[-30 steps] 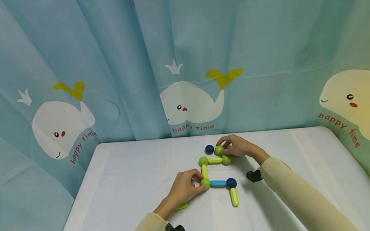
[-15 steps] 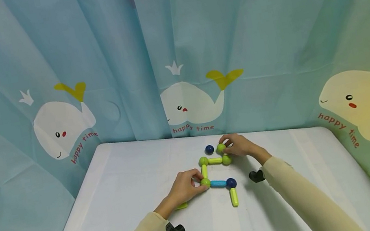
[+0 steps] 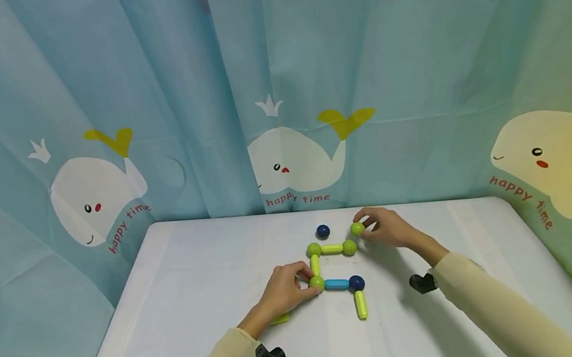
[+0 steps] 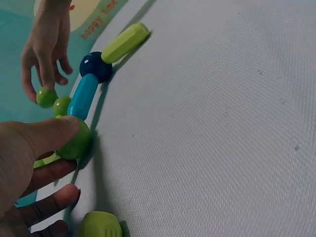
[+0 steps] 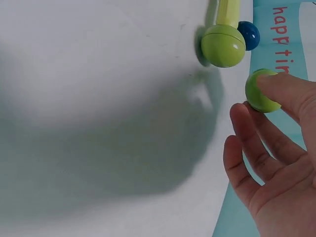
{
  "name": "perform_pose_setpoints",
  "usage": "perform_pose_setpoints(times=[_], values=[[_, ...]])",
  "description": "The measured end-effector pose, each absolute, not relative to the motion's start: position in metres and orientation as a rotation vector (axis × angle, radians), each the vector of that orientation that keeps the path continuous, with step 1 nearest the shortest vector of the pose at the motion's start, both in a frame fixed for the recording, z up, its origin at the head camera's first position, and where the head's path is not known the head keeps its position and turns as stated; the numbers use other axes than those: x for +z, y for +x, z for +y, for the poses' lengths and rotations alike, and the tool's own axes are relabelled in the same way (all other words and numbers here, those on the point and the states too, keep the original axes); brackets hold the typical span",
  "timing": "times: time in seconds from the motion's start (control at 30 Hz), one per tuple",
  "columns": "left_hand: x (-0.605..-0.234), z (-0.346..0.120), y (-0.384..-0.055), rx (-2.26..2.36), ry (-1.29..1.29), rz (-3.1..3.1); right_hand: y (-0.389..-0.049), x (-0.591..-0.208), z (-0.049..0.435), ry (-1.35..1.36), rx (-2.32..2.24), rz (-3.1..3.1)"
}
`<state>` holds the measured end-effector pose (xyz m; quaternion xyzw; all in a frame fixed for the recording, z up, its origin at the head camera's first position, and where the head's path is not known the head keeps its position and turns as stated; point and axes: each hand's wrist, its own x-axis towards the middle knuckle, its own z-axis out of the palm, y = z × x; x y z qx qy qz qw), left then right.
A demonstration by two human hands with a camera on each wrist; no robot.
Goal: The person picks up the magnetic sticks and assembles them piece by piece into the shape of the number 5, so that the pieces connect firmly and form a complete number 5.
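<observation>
My left hand (image 3: 284,289) pinches a green ball (image 4: 75,140) at the near-left corner of a linked shape on the table. From that ball a blue rod (image 3: 336,284) runs to a dark blue ball (image 3: 357,283), which bears a yellow-green rod (image 3: 361,305). Another yellow-green rod (image 3: 315,265) leads back to a green ball (image 3: 314,250), then a rod (image 3: 331,249) and a green end ball (image 5: 223,46). Beyond that end, my right hand (image 3: 390,228) holds a loose green ball (image 5: 262,91) between thumb and fingertips, apart from the shape.
A loose dark blue ball (image 3: 323,232) lies behind the shape. One yellow-green piece (image 4: 100,225) is on the table beside the left hand, partly covered by it in the head view. A whale-print curtain (image 3: 179,95) hangs behind the white table (image 3: 158,303).
My right hand has moved to the right with the green ball, away from the dark blue ball and the shape's end. The left hand has stayed in place.
</observation>
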<state>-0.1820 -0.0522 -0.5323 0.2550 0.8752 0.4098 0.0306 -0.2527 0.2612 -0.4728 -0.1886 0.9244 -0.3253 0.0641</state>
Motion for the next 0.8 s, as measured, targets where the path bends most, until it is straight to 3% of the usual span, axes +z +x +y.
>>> perform_pose_setpoints(times=[0.8], values=[[-0.530,-0.048,-0.186,1.279,0.776,2.704,-0.154,-0.478,0.272,-0.593,-1.265,2.809]])
